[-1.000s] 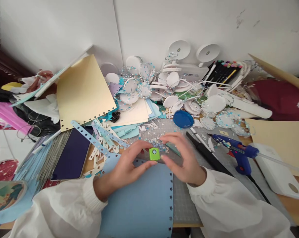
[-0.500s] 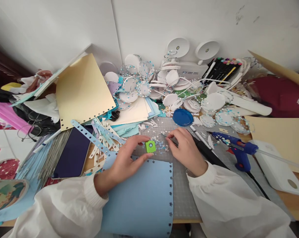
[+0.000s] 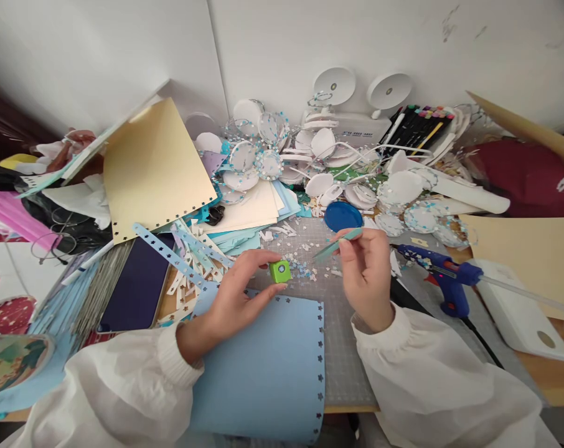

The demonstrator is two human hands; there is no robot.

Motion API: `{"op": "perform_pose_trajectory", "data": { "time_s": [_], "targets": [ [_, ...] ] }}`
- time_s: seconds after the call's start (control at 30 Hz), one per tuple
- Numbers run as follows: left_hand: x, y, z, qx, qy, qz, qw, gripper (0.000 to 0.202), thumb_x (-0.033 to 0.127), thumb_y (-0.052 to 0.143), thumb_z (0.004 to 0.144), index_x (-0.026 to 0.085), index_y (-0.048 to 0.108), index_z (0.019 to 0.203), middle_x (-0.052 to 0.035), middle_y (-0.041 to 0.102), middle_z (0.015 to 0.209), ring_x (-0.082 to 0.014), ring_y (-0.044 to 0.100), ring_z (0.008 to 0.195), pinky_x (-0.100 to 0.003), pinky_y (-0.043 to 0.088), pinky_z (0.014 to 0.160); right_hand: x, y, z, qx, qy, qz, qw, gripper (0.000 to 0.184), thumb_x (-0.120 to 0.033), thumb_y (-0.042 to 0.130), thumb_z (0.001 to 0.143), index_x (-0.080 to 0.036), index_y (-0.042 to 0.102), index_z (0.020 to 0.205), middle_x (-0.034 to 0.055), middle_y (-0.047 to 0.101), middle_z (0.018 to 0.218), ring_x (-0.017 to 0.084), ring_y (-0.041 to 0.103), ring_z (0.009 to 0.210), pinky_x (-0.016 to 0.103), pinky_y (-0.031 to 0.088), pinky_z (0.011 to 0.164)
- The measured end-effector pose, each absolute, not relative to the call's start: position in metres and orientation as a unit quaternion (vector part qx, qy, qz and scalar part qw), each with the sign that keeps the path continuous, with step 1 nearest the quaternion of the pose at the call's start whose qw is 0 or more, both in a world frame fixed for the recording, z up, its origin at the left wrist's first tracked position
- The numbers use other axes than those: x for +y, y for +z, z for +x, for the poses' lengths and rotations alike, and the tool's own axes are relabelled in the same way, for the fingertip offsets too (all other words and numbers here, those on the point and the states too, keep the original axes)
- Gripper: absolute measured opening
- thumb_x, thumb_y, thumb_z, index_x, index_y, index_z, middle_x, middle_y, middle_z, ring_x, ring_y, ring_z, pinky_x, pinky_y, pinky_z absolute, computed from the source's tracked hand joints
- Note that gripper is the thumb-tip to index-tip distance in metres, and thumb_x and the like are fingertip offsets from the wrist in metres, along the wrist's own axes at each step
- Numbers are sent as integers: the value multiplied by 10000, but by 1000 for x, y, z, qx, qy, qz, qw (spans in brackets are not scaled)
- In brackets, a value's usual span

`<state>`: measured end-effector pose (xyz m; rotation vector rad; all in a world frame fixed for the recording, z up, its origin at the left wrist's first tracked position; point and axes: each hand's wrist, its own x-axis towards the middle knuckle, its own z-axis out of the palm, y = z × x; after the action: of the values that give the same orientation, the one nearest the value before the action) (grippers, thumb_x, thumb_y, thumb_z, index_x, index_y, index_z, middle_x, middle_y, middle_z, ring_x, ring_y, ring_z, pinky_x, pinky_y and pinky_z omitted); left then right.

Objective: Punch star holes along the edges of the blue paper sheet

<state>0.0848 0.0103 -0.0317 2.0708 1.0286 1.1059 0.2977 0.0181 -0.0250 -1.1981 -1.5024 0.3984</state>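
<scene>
My left hand [image 3: 242,292] is closed round a small green craft punch [image 3: 280,271], thumb below and fingers above, its blue-marked face toward me. My right hand [image 3: 368,270] pinches a pair of teal tweezers [image 3: 338,243], their tip pointing left and down over the mat. Tiny white and blue paper pieces [image 3: 305,269] lie scattered between the two hands. Under my left wrist is a light blue paper sheet [image 3: 263,367] with flower-shaped holes along its top and right edges. Behind the tweezers sits a round blue lid [image 3: 342,216].
A grey cutting mat [image 3: 345,373] covers the table. At the right lie a blue glue gun [image 3: 443,274] and a white box [image 3: 520,311]. White discs with beaded wire [image 3: 267,163] crowd the back. Paper strips [image 3: 182,289] and a phone [image 3: 137,286] are at the left.
My right hand has turned and moved right, lifting the tweezers so their teal body shows. My left hand still holds the punch, slightly turned and further left.
</scene>
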Motion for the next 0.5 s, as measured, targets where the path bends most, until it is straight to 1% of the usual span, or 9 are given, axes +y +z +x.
{"op": "perform_pose_trajectory", "data": {
  "time_s": [0.03, 0.1, 0.2, 0.27, 0.33, 0.5],
  "targets": [
    [11, -31, 85, 384, 415, 775, 284, 320, 233, 638, 855, 218, 545, 1161, -62, 612, 1066, -185, 572, 978, -330, 492, 848, 17, -26, 296, -640, 174, -503, 555, 70, -232, 471, 933, -229, 453, 1001, 62, 553, 935, 183, 578, 819, 342, 499, 723],
    [11, -30, 85, 384, 415, 774, 284, 320, 238, 634, 857, 221, 547, 1165, -64, 603, 1063, -191, 566, 986, -333, 492, 845, 17, -28, 294, -675, 161, -504, 513, 89, -222, 496, 916, -227, 459, 996, 59, 560, 908, 188, 585, 813, 341, 502, 717],
    [12, -30, 85, 385, 416, 774, 281, 330, 237, 630, 858, 225, 552, 1178, -70, 586, 1088, -200, 554, 1026, -342, 486, 868, 17, -31, 293, -730, 122, -510, 438, 63, -183, 524, 882, -223, 496, 923, 33, 570, 808, 179, 575, 736, 329, 498, 690],
    [12, -30, 85, 384, 419, 774, 281, 328, 230, 639, 850, 224, 560, 1168, -70, 579, 1094, -200, 550, 1042, -346, 479, 887, 17, -32, 293, -742, 112, -510, 421, 66, -160, 535, 864, -221, 518, 883, 30, 593, 792, 172, 579, 714, 325, 503, 688],
    [12, -30, 85, 381, 423, 773, 281, 316, 221, 654, 837, 217, 568, 1141, -67, 583, 1077, -198, 551, 1039, -344, 475, 892, 15, -31, 293, -730, 129, -507, 441, 70, -161, 554, 855, -220, 541, 890, 38, 622, 820, 176, 600, 732, 327, 517, 699],
    [13, -30, 85, 384, 429, 771, 272, 286, 208, 671, 817, 205, 569, 1084, -55, 600, 1011, -187, 561, 973, -324, 483, 838, 6, -23, 291, -652, 238, -431, 577, 108, -162, 561, 872, -214, 571, 966, 64, 615, 916, 206, 633, 896, 366, 551, 785]
  ]
}}
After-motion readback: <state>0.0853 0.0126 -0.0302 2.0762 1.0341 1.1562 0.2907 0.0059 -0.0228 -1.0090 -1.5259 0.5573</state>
